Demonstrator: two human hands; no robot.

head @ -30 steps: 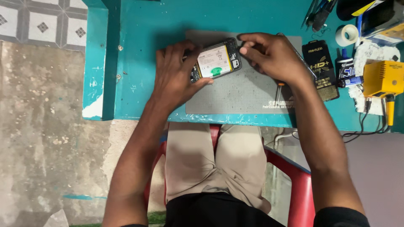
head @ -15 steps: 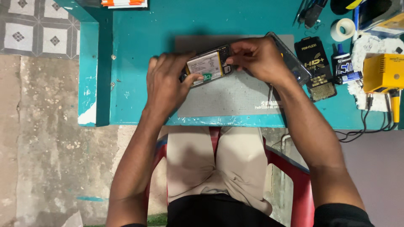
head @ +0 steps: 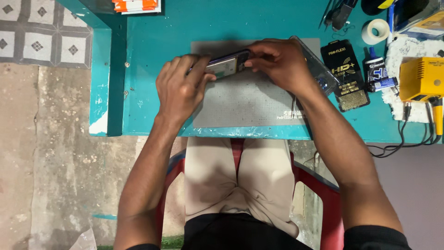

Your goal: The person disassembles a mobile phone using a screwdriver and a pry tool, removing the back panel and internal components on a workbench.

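Left hand [head: 181, 89] and right hand [head: 281, 64], fingers curled, pinch opposite ends of opened dark slim phone [head: 227, 65], tilted edge-up above grey rubber work mat [head: 249, 109].

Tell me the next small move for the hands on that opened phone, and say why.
Probably lower the phone flat onto the grey mat. Both the left hand and the right hand grip it by its ends, tilted on edge above the mat, so its open inside is hard to see or work on.
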